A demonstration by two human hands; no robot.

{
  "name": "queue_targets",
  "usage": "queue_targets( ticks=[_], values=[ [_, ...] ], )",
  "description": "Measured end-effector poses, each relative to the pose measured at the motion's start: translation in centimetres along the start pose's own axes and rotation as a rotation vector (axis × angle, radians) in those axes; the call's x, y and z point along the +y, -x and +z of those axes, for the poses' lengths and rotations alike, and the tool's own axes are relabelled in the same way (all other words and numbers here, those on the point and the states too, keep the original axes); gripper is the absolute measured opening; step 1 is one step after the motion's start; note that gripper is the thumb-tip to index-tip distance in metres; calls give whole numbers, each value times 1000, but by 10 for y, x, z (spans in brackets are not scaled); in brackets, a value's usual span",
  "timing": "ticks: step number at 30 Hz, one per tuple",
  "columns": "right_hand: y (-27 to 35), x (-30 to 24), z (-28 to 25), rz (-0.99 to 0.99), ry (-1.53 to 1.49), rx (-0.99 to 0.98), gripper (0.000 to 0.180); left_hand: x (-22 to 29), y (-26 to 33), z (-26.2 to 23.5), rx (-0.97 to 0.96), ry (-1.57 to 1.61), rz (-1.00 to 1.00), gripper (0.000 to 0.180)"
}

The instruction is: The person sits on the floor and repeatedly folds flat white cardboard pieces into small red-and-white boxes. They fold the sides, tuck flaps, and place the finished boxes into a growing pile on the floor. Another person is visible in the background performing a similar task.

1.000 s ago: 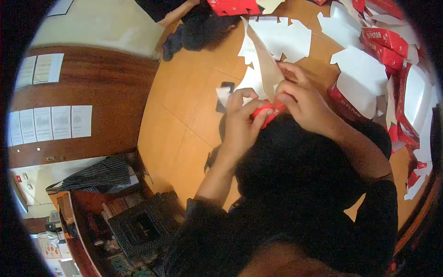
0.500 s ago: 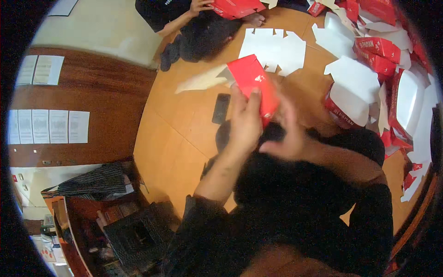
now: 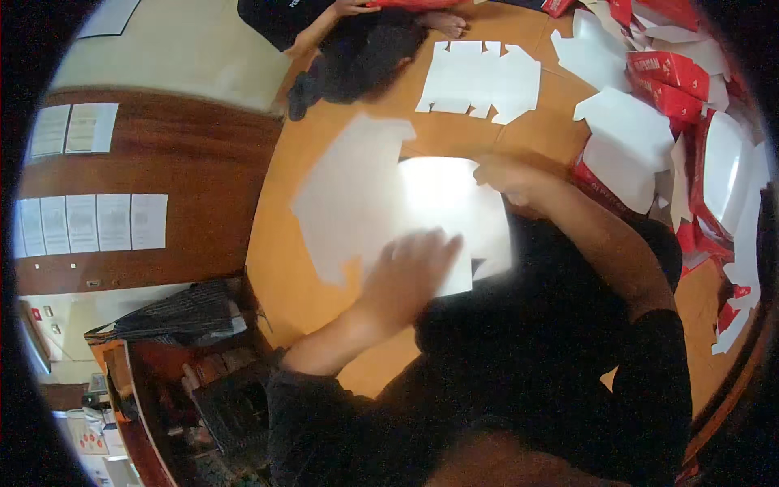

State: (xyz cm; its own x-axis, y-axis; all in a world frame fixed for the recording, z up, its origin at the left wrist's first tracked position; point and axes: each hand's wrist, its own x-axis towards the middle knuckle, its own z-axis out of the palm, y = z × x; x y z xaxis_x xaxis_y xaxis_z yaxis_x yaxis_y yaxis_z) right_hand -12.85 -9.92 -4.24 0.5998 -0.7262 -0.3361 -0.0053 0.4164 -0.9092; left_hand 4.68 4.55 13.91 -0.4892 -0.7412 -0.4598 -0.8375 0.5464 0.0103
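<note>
A partly folded cardboard food carton (image 3: 345, 203) lies spread over my lap, its white inside facing up and glaring in the middle. My left hand (image 3: 412, 264), somewhat blurred, rests across its near side with the fingers stretched out. At the far right corner, the curled fingers of my right hand (image 3: 513, 180) grip the edge of the board. Beyond the carton, a flat white box blank (image 3: 480, 81) with notched edges lies on the floor.
Red-and-white cartons (image 3: 669, 77) pile up on the right, one open carton (image 3: 625, 150) near my right forearm. A co-worker's arm (image 3: 320, 28) and legs show at the far side. At lower left stands a wooden shelf (image 3: 134, 406) with dark things in it.
The carton was folded narrow, red outside showing, in my left hand; now it is spread wide with white upward. My right hand has moved up to its far corner, my left nearer me.
</note>
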Motion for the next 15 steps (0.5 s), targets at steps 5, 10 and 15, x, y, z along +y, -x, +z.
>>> queue_targets(
  ticks=[5, 10, 15],
  values=[
    [27, -31, 29, -547, 152, 186, 32, -75, 2, 30, 150, 446, -154, 18],
    [43, -32, 25, -983, 129, 126, 24, -94, -5, 31, 327, 1171, -426, 16],
    [70, -39, 30, -965, 827, 201, 13, -78, -22, 51, 318, 1001, -362, 18]
  ],
)
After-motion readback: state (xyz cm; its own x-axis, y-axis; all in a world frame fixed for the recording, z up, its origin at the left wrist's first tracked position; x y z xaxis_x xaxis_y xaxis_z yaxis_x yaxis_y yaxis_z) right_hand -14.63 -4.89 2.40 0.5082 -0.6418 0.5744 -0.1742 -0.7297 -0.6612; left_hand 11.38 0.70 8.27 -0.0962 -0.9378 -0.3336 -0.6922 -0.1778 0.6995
